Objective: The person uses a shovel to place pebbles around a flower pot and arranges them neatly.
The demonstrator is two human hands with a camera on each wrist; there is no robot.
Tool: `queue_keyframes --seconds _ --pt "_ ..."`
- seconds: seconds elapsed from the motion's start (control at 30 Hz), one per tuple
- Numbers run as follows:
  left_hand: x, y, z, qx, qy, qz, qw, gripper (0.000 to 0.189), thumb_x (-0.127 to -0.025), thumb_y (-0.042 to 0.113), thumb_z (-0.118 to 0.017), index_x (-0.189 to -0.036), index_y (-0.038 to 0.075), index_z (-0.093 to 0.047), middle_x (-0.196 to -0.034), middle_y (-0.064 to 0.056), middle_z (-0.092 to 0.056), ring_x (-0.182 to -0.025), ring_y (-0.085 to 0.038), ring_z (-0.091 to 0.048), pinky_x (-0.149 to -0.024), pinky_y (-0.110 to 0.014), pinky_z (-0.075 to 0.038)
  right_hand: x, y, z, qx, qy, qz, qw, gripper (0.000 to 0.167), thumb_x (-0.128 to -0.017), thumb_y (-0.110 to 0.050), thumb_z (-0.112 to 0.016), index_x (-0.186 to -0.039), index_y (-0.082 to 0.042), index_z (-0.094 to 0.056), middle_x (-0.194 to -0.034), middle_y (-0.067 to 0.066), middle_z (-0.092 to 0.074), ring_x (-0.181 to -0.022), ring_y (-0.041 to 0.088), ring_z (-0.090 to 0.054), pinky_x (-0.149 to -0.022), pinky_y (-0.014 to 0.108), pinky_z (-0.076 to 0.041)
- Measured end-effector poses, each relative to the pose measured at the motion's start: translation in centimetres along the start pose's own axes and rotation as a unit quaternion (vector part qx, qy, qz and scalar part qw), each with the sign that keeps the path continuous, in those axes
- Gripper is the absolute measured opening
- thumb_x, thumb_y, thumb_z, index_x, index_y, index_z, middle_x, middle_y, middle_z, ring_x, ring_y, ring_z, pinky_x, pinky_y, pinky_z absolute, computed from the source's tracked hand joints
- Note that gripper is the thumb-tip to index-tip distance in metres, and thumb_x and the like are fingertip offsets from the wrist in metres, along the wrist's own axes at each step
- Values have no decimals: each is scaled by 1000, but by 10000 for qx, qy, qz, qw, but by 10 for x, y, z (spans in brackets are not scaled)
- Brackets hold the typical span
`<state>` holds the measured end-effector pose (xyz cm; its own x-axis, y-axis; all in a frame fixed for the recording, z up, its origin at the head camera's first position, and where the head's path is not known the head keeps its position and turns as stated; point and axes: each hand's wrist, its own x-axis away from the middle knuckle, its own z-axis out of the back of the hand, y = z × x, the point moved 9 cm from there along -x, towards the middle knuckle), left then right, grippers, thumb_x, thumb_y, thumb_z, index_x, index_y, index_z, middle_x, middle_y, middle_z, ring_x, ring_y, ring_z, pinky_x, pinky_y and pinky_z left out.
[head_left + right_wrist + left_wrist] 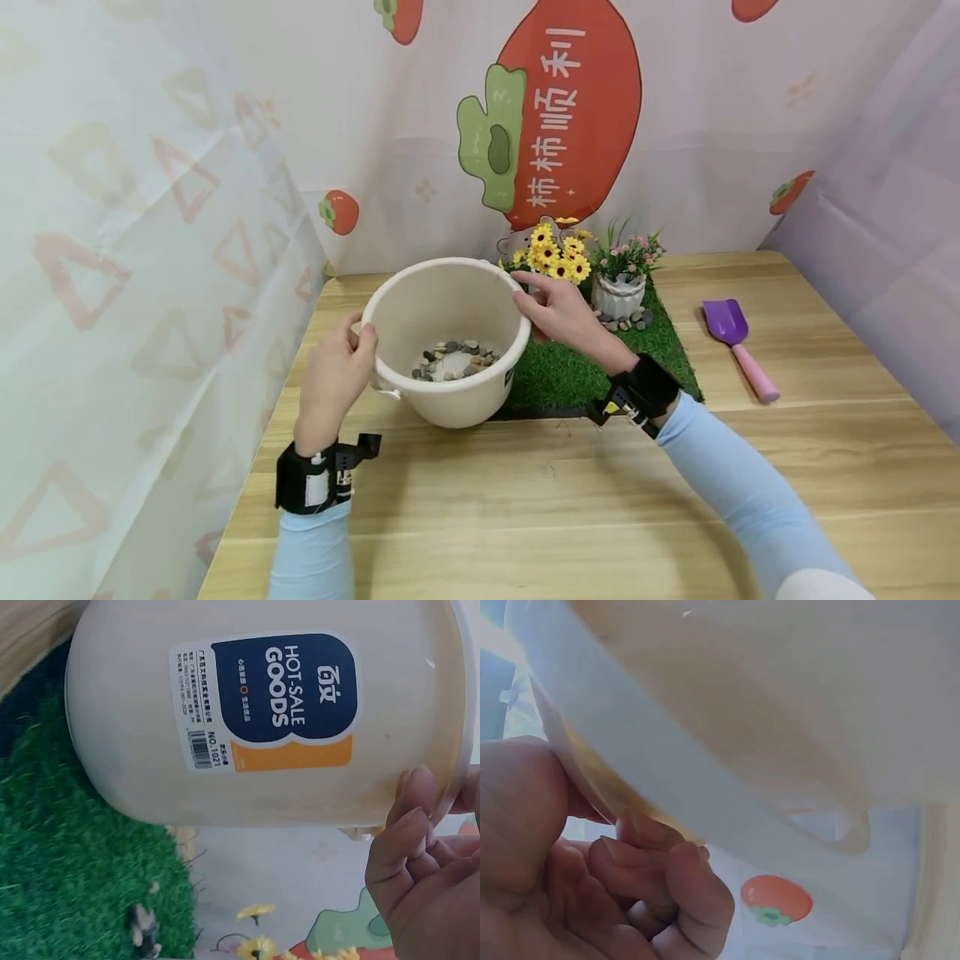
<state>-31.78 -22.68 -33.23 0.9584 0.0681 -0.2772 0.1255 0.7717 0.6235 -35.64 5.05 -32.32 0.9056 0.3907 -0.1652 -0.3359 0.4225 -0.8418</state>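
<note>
A cream plastic bucket (pixel 450 408) stands between my two hands, its mouth facing up and toward the head camera. Pebbles (pixel 471 367) in grey, tan and white lie around its bottom. My left hand (pixel 335 375) grips the left rim, with the fingers curled under its edge in the left wrist view. On the far right side, my right hand (pixel 566 315) holds the rim between thumb and fingers. A blue and orange label (pixel 289 697) shows on the bucket's wall in the right wrist view. The bucket overlaps the left part of a green grass mat (pixel 551 375).
Yellow flowers (pixel 558 254) and a white pot (pixel 617 296) of pink flowers stand at the mat's back. Small stones (pixel 639 318) lie around the pot. A purple shovel (pixel 738 342) with a pink handle rests on the wooden table (pixel 585 517) at right. Printed cloth walls enclose the table.
</note>
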Motion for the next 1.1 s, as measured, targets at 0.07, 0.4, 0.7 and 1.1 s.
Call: queue_keyframes --seconds 0.07,0.4,0.7,1.1 --pt "-6 -3 9 70 165 5 9998 45 -102 28 -40 -135 1 -55 -74 -15 -63 -51 -16 -50 -46 -28 -39 -7 -4 -3 -126 -29 -10 9999 46 -104 -18 -47 -147 -2 -42 -71 27 -61 -46 8 -49 -52 31 -47" --pt "-39 -37 33 -86 142 426 9990 52 -102 34 -35 -147 8 -44 -90 -17 -66 -65 -23 -58 -55 -30 -43 -74 18 -35 -1100 -130 7 9938 50 -102 -26 -53 -149 -14 -41 -62 13 -61 -45 17 -55 -46 31 -47" --pt "-46 -64 32 -88 -70 891 9960 54 -102 31 -31 -152 10 -35 -111 -23 -68 -89 -36 -67 -63 -29 -45 -94 20 -58 -1447 -287 -309 9886 50 -101 -21 -53 -149 -14 -41 -68 20 -63 -44 14 -55 -46 31 -49" --pt "-55 -65 23 -196 -16 799 9966 52 -101 30 -30 -147 8 -43 -109 -22 -69 -83 -34 -65 -61 -31 -44 -91 33 -54 -1271 -405 -491 9898 53 -102 -24 -53 -152 -16 -37 -71 12 -66 -50 22 -60 -49 32 -52"
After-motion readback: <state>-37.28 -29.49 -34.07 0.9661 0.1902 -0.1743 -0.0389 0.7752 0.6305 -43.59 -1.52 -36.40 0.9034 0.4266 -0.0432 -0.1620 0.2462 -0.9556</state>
